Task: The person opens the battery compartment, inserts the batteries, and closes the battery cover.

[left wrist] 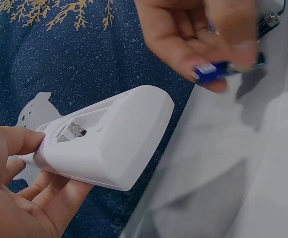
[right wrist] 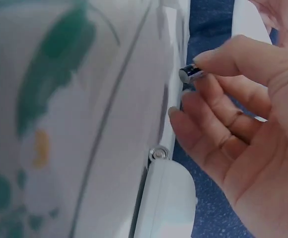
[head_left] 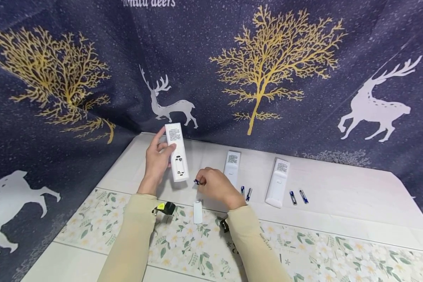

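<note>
Nearest the camera, two cream sleeves point(head_left: 134, 235) run forward over a floral table mat point(head_left: 303, 250), and between the wrists lies a small white battery cover point(head_left: 197, 212), just behind the right hand's knuckles, with a dark clip bearing a yellow tag point(head_left: 165, 207) beside the left wrist. The right hand point(head_left: 216, 186) has its fingers curled, thumb and forefinger pinching a blue battery point(left wrist: 214, 70) by its body; its metal end pokes out past the fingertips point(right wrist: 213, 57) in the right wrist view. A second metal-ended thing lies on the table under that hand, possibly another battery, though the view is too blurred to be sure. Just left of those fingertips, the left hand point(head_left: 158, 160) grips a white remote point(head_left: 176, 152) held above the table, back side up, thumb across its label end and fingers wrapped beneath. Its battery bay point(left wrist: 72, 130) is uncovered and a spring contact shows. Beyond the right hand's fingers lie two more remotes point(head_left: 277, 182), each with a pair of blue batteries point(head_left: 298, 197) beside it. A dark cloth with gold trees and white deer point(head_left: 371, 105) hangs behind.
</note>
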{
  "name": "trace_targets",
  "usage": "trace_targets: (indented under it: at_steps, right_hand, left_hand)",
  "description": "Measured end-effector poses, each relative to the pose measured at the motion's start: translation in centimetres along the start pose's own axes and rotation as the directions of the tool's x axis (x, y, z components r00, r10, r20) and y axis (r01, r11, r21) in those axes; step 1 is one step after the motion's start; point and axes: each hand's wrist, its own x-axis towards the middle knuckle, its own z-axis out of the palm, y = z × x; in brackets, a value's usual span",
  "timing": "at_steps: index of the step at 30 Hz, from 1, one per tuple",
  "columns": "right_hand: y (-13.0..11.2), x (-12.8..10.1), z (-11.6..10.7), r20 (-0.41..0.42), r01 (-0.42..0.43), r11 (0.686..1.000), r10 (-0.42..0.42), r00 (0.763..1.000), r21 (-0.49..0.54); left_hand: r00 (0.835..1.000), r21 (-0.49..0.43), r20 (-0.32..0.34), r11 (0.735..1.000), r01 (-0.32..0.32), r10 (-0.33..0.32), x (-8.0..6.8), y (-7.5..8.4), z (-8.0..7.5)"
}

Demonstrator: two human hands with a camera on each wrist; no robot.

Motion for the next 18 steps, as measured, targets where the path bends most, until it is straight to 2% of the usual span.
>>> trace_targets:
  at_steps: [3,8,13,18]
  right_hand:
    - [0.4,0.1,-0.3,-0.046,0.017,0.996,-0.013,0.999,0.082]
    - [0.6,0.1,-0.8,-0.057,-0.019,0.973,0.033,0.998,0.232]
    - [0.7,0.0,-1.1,-0.106,-0.021,0.938,0.061,0.992,0.345]
    - [0.7,-0.1,-1.4,-0.123,-0.019,0.887,0.084,0.989,0.461]
  left_hand:
    - [1.0,-0.002,-0.001,1.0,-0.005,0.005,0.0,0.0,0.0]
    - [1.0,0.013,-0.006,1.0,0.003,-0.003,0.1,-0.1,0.1]
    - [1.0,0.016,-0.011,1.0,0.014,-0.014,0.0,-0.1,0.2]
    - [1.0,-0.006,-0.002,1.0,0.01,-0.01,0.0,0.0,0.3]
